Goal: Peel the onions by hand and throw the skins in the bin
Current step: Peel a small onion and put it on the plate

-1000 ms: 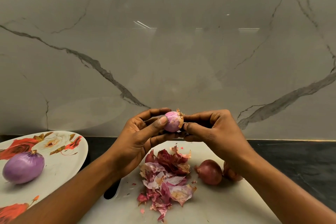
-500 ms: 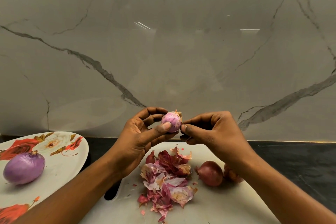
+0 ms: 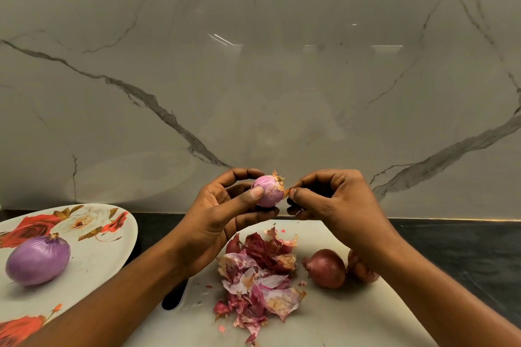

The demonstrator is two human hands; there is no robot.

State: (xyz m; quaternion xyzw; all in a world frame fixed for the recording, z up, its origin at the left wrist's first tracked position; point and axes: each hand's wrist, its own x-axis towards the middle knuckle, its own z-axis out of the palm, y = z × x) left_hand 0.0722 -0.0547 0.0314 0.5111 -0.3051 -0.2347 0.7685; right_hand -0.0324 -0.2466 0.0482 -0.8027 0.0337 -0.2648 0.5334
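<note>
The left hand (image 3: 217, 220) gripped the nearly bare onion (image 3: 267, 191) above the far edge of the board (image 3: 352, 318), steadying it so the right hand (image 3: 332, 200) could pinch off a dry scrap of skin (image 3: 286, 192) over the heaped peelings (image 3: 259, 270)

No text, label, brand, number or sign can be read anywhere in view. The only printed marking is the pattern of red and white roses on the plate (image 3: 95, 265), and it carries no words.
</note>
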